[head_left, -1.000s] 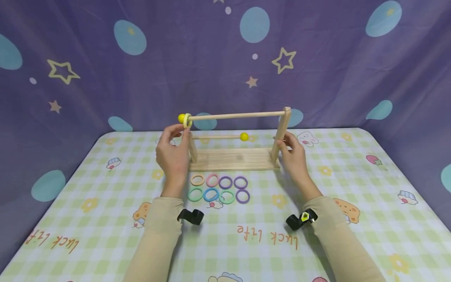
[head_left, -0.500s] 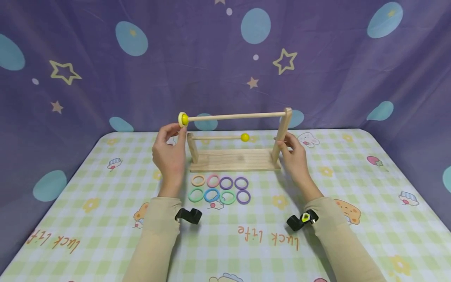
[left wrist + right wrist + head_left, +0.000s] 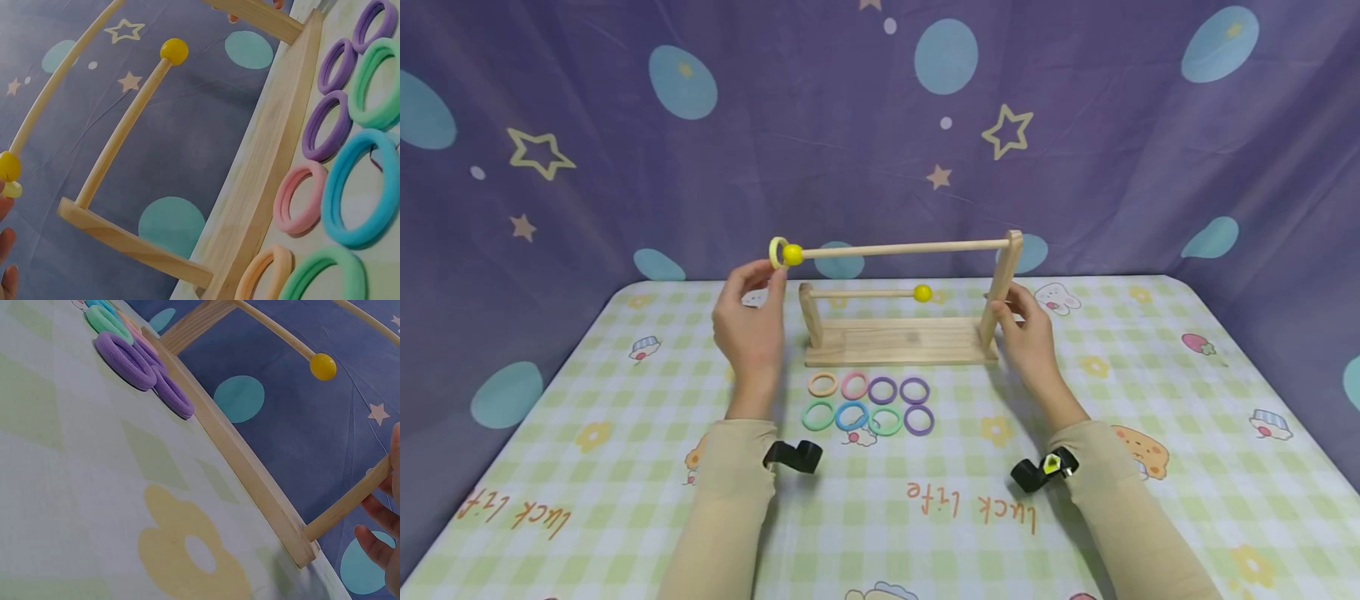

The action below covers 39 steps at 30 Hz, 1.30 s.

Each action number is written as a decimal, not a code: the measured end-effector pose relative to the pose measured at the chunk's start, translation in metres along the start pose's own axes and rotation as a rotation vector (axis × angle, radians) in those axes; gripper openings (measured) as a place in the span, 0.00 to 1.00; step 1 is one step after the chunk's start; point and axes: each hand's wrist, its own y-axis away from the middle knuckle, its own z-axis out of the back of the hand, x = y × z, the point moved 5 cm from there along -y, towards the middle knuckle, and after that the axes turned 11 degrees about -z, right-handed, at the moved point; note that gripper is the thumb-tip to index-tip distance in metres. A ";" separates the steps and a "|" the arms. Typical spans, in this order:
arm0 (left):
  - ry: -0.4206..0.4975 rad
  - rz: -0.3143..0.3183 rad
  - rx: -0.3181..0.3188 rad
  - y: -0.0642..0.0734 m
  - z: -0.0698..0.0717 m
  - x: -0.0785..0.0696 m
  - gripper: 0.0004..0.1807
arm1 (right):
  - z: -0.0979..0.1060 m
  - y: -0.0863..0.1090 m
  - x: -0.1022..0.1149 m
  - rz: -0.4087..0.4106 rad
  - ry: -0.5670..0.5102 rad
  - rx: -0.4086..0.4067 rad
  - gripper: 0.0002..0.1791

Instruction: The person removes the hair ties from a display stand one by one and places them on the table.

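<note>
A pale yellow hair tie (image 3: 772, 252) is pinched between the thumb and fingers of my left hand (image 3: 751, 325). It stands just left of the yellow ball (image 3: 793, 255) that ends the upper rod (image 3: 895, 248) of a wooden stand (image 3: 880, 342); whether they touch, I cannot tell. My right hand (image 3: 1028, 342) grips the stand's tall right post (image 3: 1003, 283). In the left wrist view, only fingertips (image 3: 6, 244) of the left hand show at the edge, by the yellow tie (image 3: 12, 189). Fingers of the right hand (image 3: 381, 519) appear around the post in the right wrist view.
Several hair ties lie in two rows before the stand, among them a blue one (image 3: 852, 416), a pink one (image 3: 854, 386) and a purple one (image 3: 919, 420). A shorter lower rod (image 3: 865, 293) ends in another yellow ball (image 3: 922, 293). A checked cloth (image 3: 970, 550) covers the table.
My left hand has moved left, bringing the yellow hair tie from around the upper rod, over the ball, to beyond its end. The right hand stays on the post.
</note>
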 end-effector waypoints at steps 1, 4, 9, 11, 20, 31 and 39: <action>-0.001 -0.004 0.000 -0.001 0.001 0.000 0.15 | 0.000 0.000 0.000 -0.002 -0.004 0.001 0.24; -0.002 -0.012 0.009 -0.002 0.002 0.002 0.15 | 0.000 0.000 0.000 -0.006 -0.008 0.006 0.23; -0.015 -0.015 0.072 -0.008 0.005 0.006 0.15 | 0.001 0.000 0.000 -0.011 -0.002 0.006 0.23; -0.018 -0.019 0.111 -0.010 0.006 0.007 0.15 | 0.000 0.000 0.000 -0.013 -0.001 0.006 0.23; -0.006 -0.021 0.276 -0.017 0.013 0.013 0.15 | 0.000 0.001 0.001 -0.020 -0.005 0.005 0.22; -0.112 -0.010 0.609 -0.016 0.012 0.022 0.19 | 0.001 0.002 0.001 0.007 0.000 0.007 0.25; -0.157 0.032 0.912 -0.007 0.014 0.034 0.19 | 0.000 0.002 0.001 0.004 0.000 0.019 0.24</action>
